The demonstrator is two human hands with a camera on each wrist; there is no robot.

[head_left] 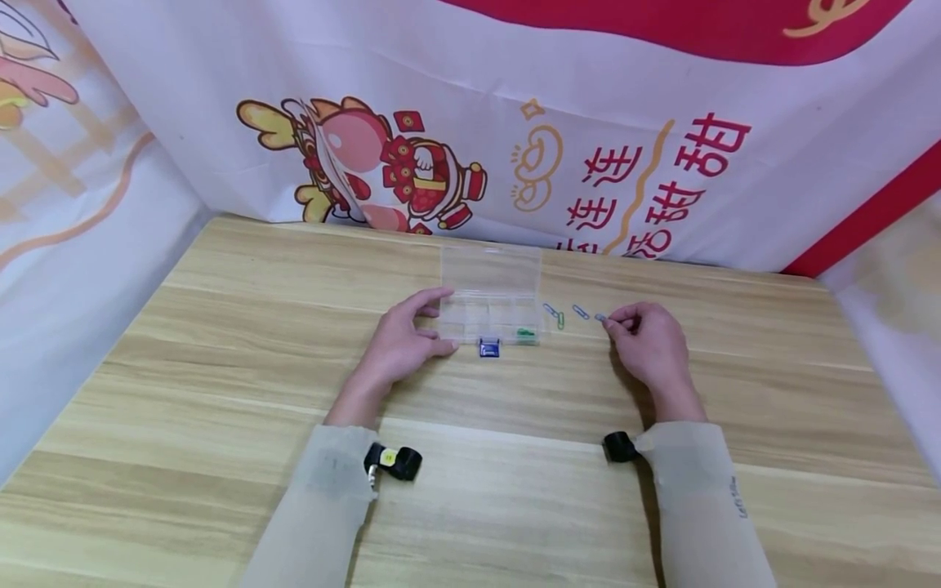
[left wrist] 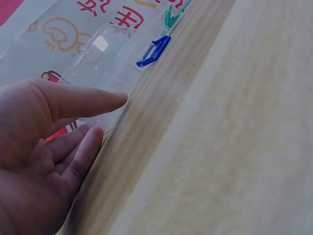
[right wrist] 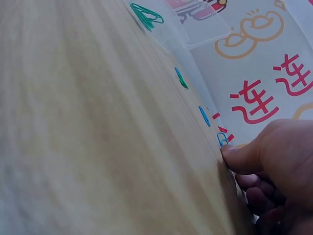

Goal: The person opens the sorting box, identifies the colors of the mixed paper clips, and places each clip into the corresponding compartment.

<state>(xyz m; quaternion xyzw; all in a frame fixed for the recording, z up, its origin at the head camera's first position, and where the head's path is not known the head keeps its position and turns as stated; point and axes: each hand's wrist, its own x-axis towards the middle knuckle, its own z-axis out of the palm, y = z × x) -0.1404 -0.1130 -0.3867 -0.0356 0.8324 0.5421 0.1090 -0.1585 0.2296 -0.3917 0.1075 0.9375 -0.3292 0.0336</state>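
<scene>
A clear plastic compartment box (head_left: 476, 312) stands on the table with its lid (head_left: 491, 269) raised at the back. Its front right compartment holds green paper clips (head_left: 525, 332). My left hand (head_left: 403, 339) holds the box's left end, thumb at the front edge and index finger toward the back. Between thumb and fingertips, my right hand (head_left: 650, 343) pinches a blue paper clip (right wrist: 222, 139), right of the box. Another blue paper clip (head_left: 581, 312) lies just left of that hand. Closer to the box, a blue clip (head_left: 550, 310) and a green clip (head_left: 561, 321) lie together.
A dark blue latch (head_left: 488, 348) juts from the box's front edge. Behind the wooden table (head_left: 500, 490) hangs a white printed cloth (head_left: 573, 98), close to the raised lid. Each sleeve carries a black wrist camera (head_left: 621, 447).
</scene>
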